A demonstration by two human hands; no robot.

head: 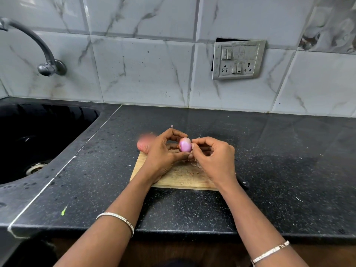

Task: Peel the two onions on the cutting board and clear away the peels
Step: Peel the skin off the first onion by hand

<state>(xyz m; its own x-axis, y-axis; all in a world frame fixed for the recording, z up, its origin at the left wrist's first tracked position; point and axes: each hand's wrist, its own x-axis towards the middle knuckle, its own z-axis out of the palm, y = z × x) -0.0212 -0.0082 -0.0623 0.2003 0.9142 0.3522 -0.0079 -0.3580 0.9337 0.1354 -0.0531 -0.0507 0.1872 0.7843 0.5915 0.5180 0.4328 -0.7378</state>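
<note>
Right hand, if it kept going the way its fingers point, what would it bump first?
The onion. The right hand points left, its fingertips seemingly touching the onion that the left hand holds over the cutting board, though depth is hard to judge.

Cutting board (179, 179) on black countertop (269, 170)

Wooden cutting board (179, 180), glossy onion (185, 145).

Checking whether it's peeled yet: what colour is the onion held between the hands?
The onion is glossy pink-purple, paler toward its top; the head view shows it best.
</note>
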